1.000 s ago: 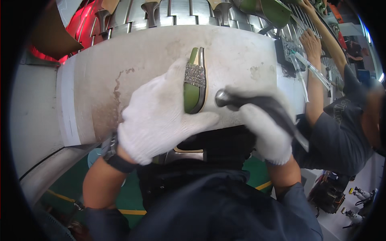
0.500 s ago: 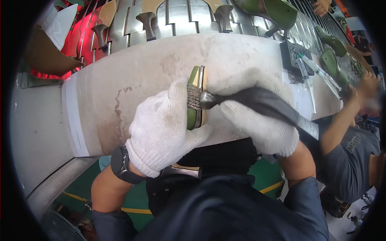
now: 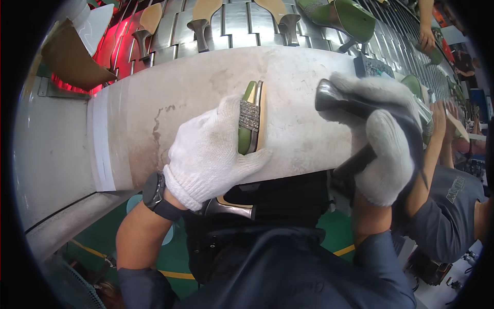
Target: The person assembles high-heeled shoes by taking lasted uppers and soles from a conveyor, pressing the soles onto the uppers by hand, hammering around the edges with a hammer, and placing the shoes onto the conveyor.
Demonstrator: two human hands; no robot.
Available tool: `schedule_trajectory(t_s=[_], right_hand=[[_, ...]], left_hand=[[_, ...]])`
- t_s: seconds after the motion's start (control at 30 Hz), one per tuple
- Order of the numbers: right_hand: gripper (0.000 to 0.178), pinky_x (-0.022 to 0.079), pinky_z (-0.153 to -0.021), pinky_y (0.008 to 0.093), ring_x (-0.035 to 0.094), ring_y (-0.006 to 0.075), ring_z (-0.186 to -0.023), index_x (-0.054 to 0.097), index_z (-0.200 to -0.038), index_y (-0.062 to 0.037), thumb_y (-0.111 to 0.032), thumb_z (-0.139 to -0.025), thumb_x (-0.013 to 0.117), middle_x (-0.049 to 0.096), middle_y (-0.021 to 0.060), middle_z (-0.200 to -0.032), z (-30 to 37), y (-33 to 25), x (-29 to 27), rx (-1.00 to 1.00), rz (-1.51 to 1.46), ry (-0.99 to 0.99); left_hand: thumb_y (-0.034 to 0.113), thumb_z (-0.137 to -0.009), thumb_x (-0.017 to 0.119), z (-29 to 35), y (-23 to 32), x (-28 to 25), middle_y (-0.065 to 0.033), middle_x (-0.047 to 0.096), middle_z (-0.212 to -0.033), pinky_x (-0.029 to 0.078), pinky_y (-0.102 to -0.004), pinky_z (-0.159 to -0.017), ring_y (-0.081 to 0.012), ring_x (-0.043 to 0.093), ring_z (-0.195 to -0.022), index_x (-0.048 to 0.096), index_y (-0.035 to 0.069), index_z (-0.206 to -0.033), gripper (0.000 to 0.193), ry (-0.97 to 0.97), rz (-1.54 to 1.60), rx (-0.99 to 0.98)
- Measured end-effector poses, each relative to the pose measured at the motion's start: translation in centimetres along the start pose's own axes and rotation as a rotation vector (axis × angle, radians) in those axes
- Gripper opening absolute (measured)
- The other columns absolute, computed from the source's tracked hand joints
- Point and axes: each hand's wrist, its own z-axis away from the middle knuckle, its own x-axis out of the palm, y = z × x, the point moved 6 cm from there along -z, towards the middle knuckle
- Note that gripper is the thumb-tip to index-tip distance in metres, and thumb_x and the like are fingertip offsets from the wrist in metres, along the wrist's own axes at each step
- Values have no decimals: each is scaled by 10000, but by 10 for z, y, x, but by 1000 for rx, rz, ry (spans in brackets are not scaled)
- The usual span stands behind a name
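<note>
My left hand (image 3: 213, 141), in a white knitted glove, is closed around a green sandal (image 3: 247, 138) set on its edge on the pale bench. Across the sandal runs a glittery strap (image 3: 250, 115); its tan and silver sole edge faces right. A silver shoe heel (image 3: 236, 210) shows below my left glove, past the bench's near edge. My gloved right hand (image 3: 388, 149) is wrapped round a dark hammer (image 3: 337, 100). The hammer's blunt face points left, apart from the sandal, and its handle is partly hidden by the glove.
Beyond the pale bench (image 3: 200, 85), a slatted metal conveyor (image 3: 177, 31) carries several heeled soles and a green shoe (image 3: 355, 23). A dark block (image 3: 373, 67) sits at the bench's far right. A co-worker's hands (image 3: 441, 119) are at the right; a brown curved sheet (image 3: 72, 56) stands far left.
The hammer and my right hand have moved right, away from the sandal's strap, and the hammer has turned. My left hand keeps its hold. A co-worker's hands have shifted at the right.
</note>
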Motion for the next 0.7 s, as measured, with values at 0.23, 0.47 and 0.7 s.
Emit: schedule_trajectory(t_s=[0.23, 0.47, 0.7], right_hand=[[211, 619, -985, 366, 783, 203, -1096, 798, -1148, -7, -161, -1005, 778, 822, 105, -1116, -13, 52, 30, 192, 218, -309], [219, 592, -878, 296, 757, 158, -986, 793, -1093, -25, -219, -1053, 699, 804, 81, -1060, -72, 117, 8, 466, 255, -100], [214, 616, -1033, 373, 774, 265, -1154, 697, -1240, 50, -102, -1100, 639, 768, 181, -1217, -24, 98, 5, 392, 30, -78]], left_hand=[[367, -819, 916, -1, -5, 2, -237, 792, -1064, 626, -505, -902, -444, 789, -1009, 595, -8, -1427, 784, -10, 51, 1], [493, -850, 851, -2, -3, -10, -268, 773, -997, 631, -538, -852, -469, 772, -970, 601, -7, -1357, 754, 60, -52, 131], [97, -806, 906, 44, 32, -102, -195, 690, -1356, 569, -436, -1080, -296, 704, -1236, 546, -33, -1486, 781, 439, 478, 414]])
